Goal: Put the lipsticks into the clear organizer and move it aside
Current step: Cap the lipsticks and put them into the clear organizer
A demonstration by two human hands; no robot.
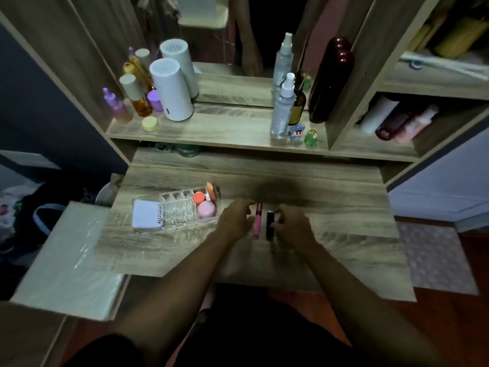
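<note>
A clear organizer (176, 211) sits on the wooden desk, left of centre, holding a white card, an orange jar and a pink jar; its small grid slots hold nothing. Two lipsticks lie side by side to its right: a pink tube (257, 221) and a black tube (270, 225). My left hand (235, 219) rests just left of the pink tube, fingers curled near it. Fingers of my right hand (292, 225) touch the black tube from the right side. Whether either hand has a firm grip is unclear.
A raised shelf behind the desk carries a white cylinder device (172, 90), several bottles (137, 95), a spray bottle (283, 107), a dark red bottle (330, 80) and small figurines (311, 137). A plastic-covered stool (71, 258) stands at the left. A mirror is at the back.
</note>
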